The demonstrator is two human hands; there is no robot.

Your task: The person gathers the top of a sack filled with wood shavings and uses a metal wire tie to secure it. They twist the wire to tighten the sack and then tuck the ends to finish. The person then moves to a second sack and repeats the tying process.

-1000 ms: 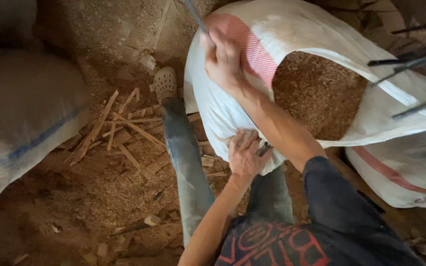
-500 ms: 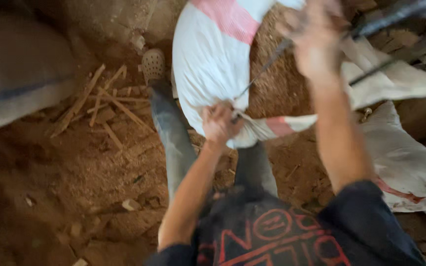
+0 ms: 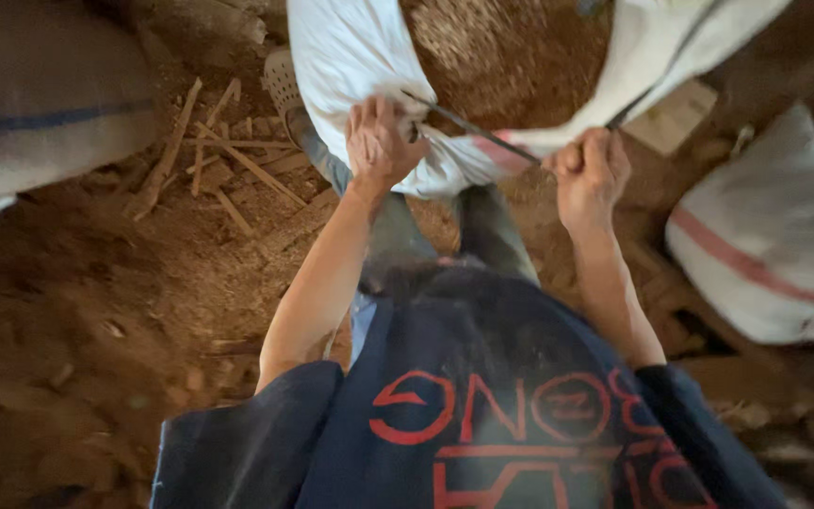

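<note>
- far to the left of the open white sack [image 3: 360,57] lies a grey sack with a blue stripe [image 3: 40,118], resting on the brown dusty ground [image 3: 77,330].
- between the grey sack and the white sack there is a small pile of thin wooden sticks [image 3: 209,155], scattered flat on the ground, and just beside the sack's left wall a light-coloured shoe [image 3: 282,80] of the person.
- the left hand [image 3: 381,141] is closed as a fist on the near edge of the white sack, pinching a fold of the cloth; it seems to hold the edge tight so the mouth does not fall open.
- from this hand a thin dark string [image 3: 468,124] runs across the near edge of the sack to the right.
- the white sack stands open in front of the person's legs, and brown sawdust-like filling [image 3: 511,52] shows inside it; a pink stripe [image 3: 506,155] is seen at the gathered edge.
- the right hand [image 3: 591,179] is closed around the other end of the string, at the sack's right near corner, fingers pressed together, seemingly to keep the string stretched.
- to the right of the open sack lies another white sack with a pink stripe [image 3: 765,254], closed and on its side.
</note>
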